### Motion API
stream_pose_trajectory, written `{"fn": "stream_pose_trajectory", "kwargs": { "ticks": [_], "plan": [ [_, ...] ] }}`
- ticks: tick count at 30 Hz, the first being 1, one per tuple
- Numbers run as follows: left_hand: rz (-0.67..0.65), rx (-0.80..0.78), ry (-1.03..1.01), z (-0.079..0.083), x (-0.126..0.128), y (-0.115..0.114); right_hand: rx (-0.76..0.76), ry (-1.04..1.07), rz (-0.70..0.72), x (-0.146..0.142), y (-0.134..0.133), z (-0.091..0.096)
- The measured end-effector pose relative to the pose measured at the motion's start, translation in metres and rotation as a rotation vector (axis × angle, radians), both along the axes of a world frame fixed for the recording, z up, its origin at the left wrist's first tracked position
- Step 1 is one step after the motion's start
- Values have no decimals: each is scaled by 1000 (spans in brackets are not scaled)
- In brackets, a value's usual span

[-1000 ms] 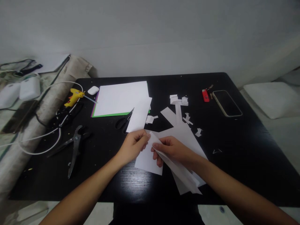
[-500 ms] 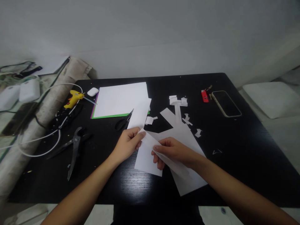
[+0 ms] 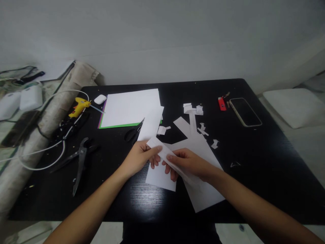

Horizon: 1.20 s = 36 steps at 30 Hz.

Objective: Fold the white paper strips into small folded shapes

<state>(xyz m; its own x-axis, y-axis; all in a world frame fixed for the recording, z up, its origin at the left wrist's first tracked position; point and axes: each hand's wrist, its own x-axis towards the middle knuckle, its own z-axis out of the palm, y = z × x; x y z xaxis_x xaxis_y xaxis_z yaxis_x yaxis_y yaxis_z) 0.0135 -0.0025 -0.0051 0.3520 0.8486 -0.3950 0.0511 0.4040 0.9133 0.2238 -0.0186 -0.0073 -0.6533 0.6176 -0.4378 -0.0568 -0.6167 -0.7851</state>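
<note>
A strip of white paper [image 3: 160, 145] is held between my two hands, slanting down to the right. My left hand [image 3: 140, 156] pinches its upper left end, thumb on top and fingers beneath. Lower on the strip, my right hand [image 3: 186, 162] grips it between thumb and fingers; part of the strip is hidden under that hand. Below them, larger white paper pieces [image 3: 204, 196] lie on the black table [image 3: 264, 183]. Another white strip [image 3: 151, 125] lies just beyond my left hand, partly over black-handled scissors [image 3: 130, 135].
A paper stack [image 3: 132, 105] lies at the back, near a yellow glue gun [image 3: 80, 105] and a white earbud case [image 3: 100, 99]. Pliers [image 3: 81, 159] rest at left beside a white cable [image 3: 63, 152]. Small paper scraps [image 3: 214, 144], a red lighter [image 3: 221, 104] and a phone [image 3: 245, 112] are at right.
The strip's upper end has turned and shifted slightly left, and it now looks narrower, as if folded. My left fingers have moved further under it; my right hand has barely moved.
</note>
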Motion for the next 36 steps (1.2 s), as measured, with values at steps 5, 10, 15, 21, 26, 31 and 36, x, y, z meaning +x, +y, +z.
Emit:
{"fn": "stream_pose_trajectory", "kwargs": {
  "ticks": [5, 10, 15, 21, 26, 31, 36],
  "plan": [
    [-13, 16, -15, 1, -5, 3, -21, 0, 20, 4, 2, 2],
    [-31, 26, -19, 2, -6, 4, -20, -13, 33, 3, 3, 4],
    [-33, 22, -16, 2, -9, 5, -32, -2, 26, 3, 3, 0],
    [-2, -80, -33, -4, -3, 0, -30, -53, 13, -1, 2, 2],
    [108, -81, 12, -2, -2, 0, -14, -31, 18, -1, 1, 2],
    [160, -5, 38, 0, -10, 7, -60, -9, 23, 1, 1, -1],
    [233, -4, -41, -5, -6, 6, -47, -6, -4, 2, 2, 0]
  ]
}}
